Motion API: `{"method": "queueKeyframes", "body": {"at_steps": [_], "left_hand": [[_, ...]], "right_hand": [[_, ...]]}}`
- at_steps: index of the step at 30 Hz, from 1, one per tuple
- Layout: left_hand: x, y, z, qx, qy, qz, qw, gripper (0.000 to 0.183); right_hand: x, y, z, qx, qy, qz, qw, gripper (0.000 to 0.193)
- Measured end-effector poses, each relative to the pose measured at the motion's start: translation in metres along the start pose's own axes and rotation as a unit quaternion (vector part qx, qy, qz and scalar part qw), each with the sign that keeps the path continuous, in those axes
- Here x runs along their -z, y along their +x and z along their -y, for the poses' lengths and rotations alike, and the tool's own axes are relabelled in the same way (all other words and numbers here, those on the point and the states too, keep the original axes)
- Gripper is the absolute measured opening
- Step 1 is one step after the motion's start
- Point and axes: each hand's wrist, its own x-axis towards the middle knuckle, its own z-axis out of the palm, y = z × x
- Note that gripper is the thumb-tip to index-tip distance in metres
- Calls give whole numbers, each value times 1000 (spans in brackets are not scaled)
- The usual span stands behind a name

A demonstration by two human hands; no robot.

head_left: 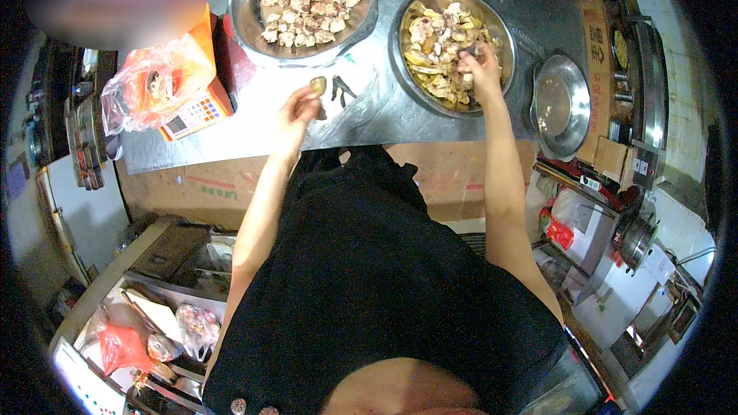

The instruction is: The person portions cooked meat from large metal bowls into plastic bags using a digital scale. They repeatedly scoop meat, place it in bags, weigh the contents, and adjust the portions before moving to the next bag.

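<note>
My left hand [293,116] is raised above the metal table, pinching a small yellowish piece of food [318,85] between its fingertips. Over the right-hand metal bowl [508,52], my right hand [483,77] has its fingers closed at the food; a dark bit shows by the fingertips, but what it is I cannot make out. Yellow and pale brownish pieces of food [437,38] fill that bowl. Farther left, a wide metal bowl [369,0] holds many pale pieces with dark patches [307,11]. Beside my left hand, a small black forked object [342,91] lies on the table.
An orange and white scale [198,114], partly covered by clear plastic [127,100], stands at the table's left. A shallow metal basin [565,100] with a few scraps sits right, beside a cardboard box [596,54]. Shelves with plastic bags [127,346] are at lower left.
</note>
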Motion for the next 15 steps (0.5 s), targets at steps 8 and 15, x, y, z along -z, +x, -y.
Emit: {"method": "queueKeyframes", "body": {"at_steps": [8, 15], "left_hand": [[-200, 82, -12, -86, 87, 178, 976, 46], [-219, 96, -4, -70, 98, 113, 986, 27]], "right_hand": [[-36, -46, 22, 258, -297, 73, 916, 37], [-16, -43, 14, 150, -128, 105, 975, 30]]}}
